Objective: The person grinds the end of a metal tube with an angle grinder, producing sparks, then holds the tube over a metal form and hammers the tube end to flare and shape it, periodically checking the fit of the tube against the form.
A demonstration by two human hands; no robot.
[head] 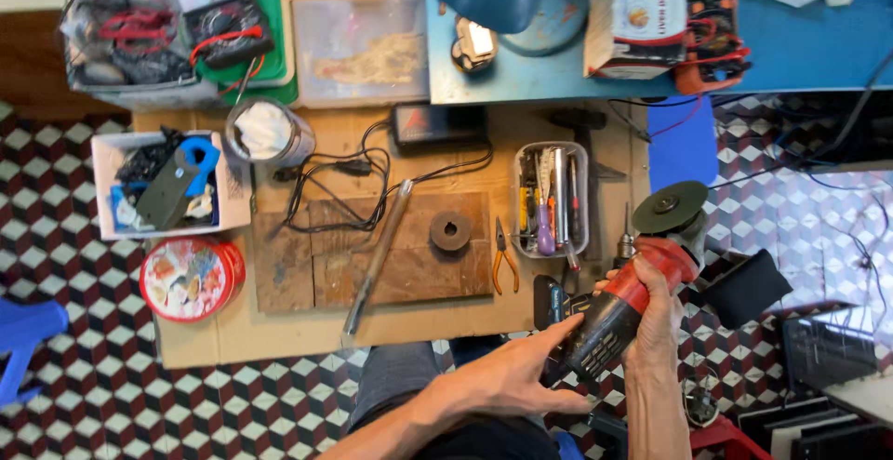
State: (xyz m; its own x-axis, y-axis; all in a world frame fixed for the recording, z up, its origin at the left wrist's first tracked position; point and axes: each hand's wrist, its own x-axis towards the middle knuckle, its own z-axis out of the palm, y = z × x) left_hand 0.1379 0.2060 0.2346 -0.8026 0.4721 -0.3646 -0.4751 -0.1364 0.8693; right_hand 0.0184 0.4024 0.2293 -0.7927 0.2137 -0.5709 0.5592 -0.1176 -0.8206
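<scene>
Red-and-black angle grinder (621,304) held at the near right edge of the wooden bench (279,330), long axis running from near-left up to far-right, dark disc (671,207) at the far end. Right hand (656,316) wrapped closed around the red body. Left hand (516,376), fingers extended, rests against the black rear grip and lies nearer the tail end; orange-handled pliers (504,260) lie just left of the tool.

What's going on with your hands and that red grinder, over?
Right hand gripping red angle grinder. Left hand touching its black rear end. Disc pointing away, nothing against it; pliers lying nearby.
</scene>
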